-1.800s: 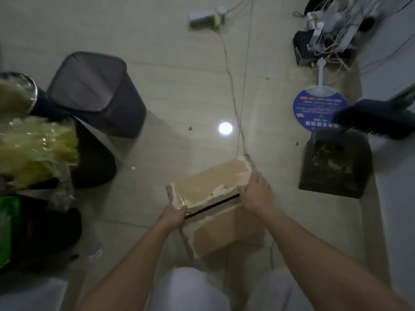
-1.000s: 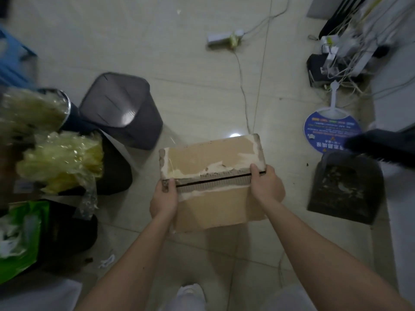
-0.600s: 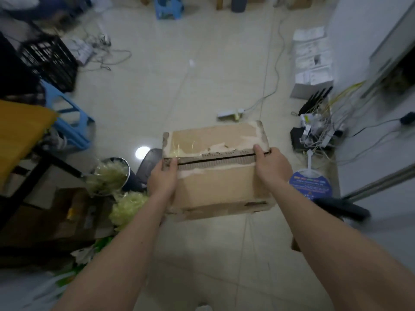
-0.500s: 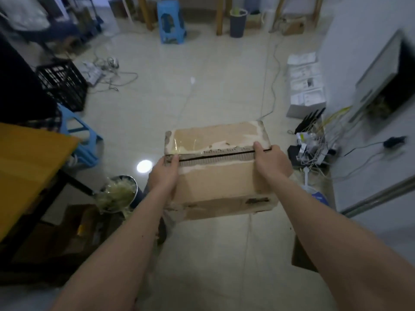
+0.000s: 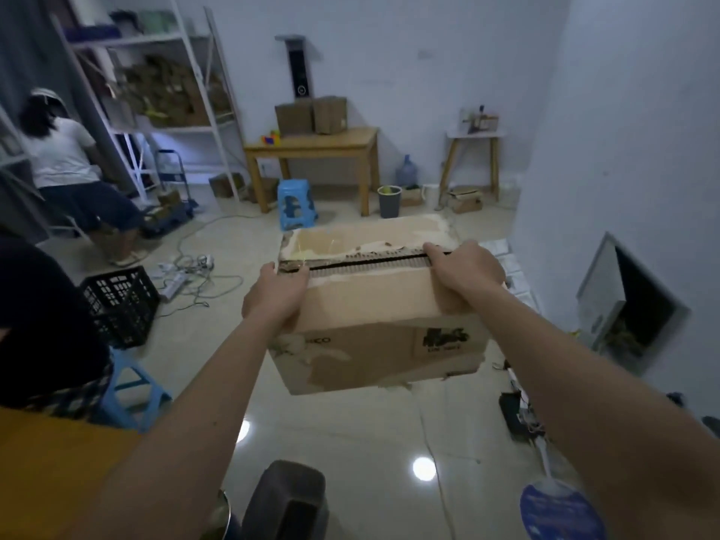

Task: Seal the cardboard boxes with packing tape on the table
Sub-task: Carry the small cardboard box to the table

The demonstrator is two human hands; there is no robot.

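Left hand [image 5: 277, 296], right hand [image 5: 463, 271]: outstretched, fingers clamped.

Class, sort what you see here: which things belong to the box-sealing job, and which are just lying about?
Belong to the job:
cardboard box
left hand
right hand
wooden table

Just lying about:
black crate
blue stool
grey bin
water bottle

1. Pale walls [image 5: 428, 64] enclose a dim room with a glossy tiled floor [image 5: 350, 434] mirroring ceiling lights
2. A wooden table [image 5: 315, 144] stands against the far wall, a blue stool [image 5: 296, 204] before it
3. White shelving [image 5: 156, 91] fills the left corner, above a black crate [image 5: 120, 302]
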